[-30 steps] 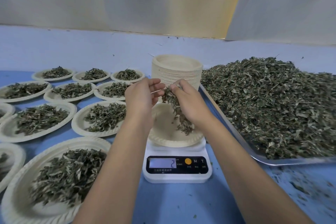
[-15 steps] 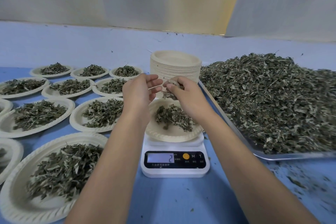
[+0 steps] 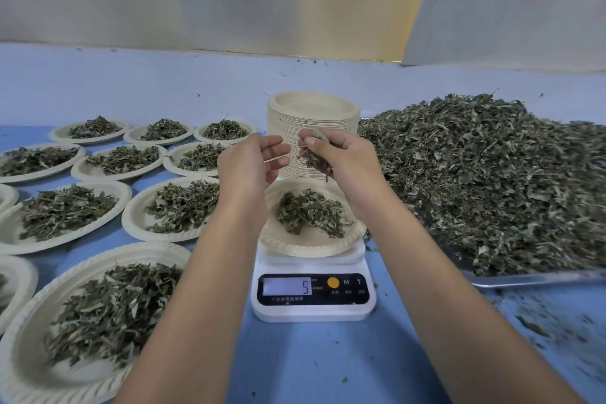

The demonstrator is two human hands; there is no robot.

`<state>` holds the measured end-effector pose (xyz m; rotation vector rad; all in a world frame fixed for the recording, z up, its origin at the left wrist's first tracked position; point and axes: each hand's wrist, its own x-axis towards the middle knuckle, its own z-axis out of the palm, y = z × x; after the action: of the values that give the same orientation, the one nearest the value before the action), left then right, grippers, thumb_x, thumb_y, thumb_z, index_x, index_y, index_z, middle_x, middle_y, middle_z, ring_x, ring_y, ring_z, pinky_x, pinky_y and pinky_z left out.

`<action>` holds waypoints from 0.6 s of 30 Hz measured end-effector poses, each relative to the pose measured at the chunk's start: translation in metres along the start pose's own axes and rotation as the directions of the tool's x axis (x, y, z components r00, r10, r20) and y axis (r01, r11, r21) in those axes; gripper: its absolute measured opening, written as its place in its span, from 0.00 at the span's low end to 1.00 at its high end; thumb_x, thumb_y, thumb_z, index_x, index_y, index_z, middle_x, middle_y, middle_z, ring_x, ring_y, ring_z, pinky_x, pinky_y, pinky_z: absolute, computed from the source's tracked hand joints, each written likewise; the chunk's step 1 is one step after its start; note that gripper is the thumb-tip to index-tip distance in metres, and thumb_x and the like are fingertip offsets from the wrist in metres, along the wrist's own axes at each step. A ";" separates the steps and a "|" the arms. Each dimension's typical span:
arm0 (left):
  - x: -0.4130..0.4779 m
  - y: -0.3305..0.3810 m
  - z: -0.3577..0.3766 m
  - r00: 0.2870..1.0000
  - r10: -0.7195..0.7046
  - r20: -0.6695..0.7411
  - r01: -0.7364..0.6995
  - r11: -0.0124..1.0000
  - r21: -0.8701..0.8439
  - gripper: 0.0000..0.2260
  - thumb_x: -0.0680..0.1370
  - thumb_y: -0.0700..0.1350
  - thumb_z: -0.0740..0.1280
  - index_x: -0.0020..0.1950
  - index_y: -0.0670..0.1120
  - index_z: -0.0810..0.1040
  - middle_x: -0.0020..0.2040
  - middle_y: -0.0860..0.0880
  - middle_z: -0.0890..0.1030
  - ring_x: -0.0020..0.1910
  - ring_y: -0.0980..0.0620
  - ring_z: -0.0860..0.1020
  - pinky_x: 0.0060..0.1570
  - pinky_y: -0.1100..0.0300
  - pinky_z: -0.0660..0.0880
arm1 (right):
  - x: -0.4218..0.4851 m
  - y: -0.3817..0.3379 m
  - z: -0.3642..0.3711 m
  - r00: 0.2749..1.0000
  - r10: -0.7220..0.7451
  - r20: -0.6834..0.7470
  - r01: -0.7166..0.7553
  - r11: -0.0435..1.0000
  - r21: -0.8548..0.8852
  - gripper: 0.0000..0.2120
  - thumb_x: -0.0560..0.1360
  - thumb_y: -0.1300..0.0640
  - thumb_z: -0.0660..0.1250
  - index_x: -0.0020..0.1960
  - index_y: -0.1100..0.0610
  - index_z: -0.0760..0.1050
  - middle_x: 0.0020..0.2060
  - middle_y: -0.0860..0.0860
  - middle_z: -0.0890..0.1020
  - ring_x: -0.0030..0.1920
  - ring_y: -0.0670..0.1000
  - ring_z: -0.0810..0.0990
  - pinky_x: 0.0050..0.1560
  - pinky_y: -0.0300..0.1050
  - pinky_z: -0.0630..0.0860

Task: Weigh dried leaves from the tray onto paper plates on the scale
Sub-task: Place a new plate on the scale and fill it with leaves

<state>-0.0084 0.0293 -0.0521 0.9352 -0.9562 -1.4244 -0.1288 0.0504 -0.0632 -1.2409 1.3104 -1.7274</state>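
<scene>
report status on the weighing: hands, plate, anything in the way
Left hand open, empty. Right hand pinching a clump of dried leaves over the paper plate on the scale, small pile already on it. Nothing blocking the drop.

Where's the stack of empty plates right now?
In the head view, the plate stack stands at centre, behind the scale and just left of the leaf tray.

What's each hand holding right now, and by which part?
The right hand pinches a small clump of dried green leaves by its top, between thumb and fingertips. The left hand, fingers relaxed, appears to hold nothing.
</scene>
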 end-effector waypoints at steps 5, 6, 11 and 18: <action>0.000 -0.001 0.000 1.000 0.001 0.008 -0.001 1.000 -0.004 0.12 0.80 0.41 0.57 0.42 0.44 0.79 0.29 0.53 0.82 0.25 0.59 0.76 0.29 0.68 0.69 | 0.000 -0.001 0.000 1.000 0.002 0.005 -0.002 1.000 -0.007 0.08 0.77 0.64 0.65 0.54 0.61 0.80 0.44 0.53 0.82 0.43 0.44 0.79 0.44 0.31 0.75; 0.001 -0.001 0.000 1.000 0.002 0.006 -0.002 1.000 -0.003 0.12 0.80 0.40 0.57 0.42 0.44 0.79 0.29 0.53 0.82 0.25 0.59 0.76 0.29 0.68 0.69 | 0.001 0.000 -0.001 1.000 0.001 0.005 -0.001 1.000 -0.013 0.08 0.77 0.64 0.65 0.54 0.61 0.80 0.44 0.52 0.83 0.42 0.43 0.79 0.44 0.31 0.75; 0.000 -0.001 0.000 1.000 0.004 0.007 -0.004 1.000 -0.004 0.12 0.79 0.40 0.57 0.42 0.44 0.79 0.30 0.52 0.82 0.25 0.59 0.76 0.30 0.68 0.69 | 0.001 0.001 -0.001 1.000 -0.009 0.012 0.009 1.000 -0.029 0.08 0.77 0.63 0.66 0.54 0.61 0.80 0.41 0.49 0.83 0.39 0.38 0.80 0.42 0.29 0.76; 0.000 -0.001 0.001 1.000 0.001 0.013 -0.001 1.000 -0.002 0.11 0.79 0.39 0.58 0.42 0.43 0.79 0.29 0.52 0.82 0.27 0.58 0.76 0.30 0.68 0.69 | 0.001 0.001 -0.002 1.000 0.004 0.022 -0.004 0.999 -0.033 0.08 0.77 0.62 0.65 0.54 0.61 0.80 0.41 0.50 0.84 0.38 0.38 0.81 0.39 0.30 0.76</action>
<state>-0.0093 0.0298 -0.0525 0.9250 -0.9649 -1.4314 -0.1311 0.0502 -0.0646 -1.2714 1.3330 -1.6910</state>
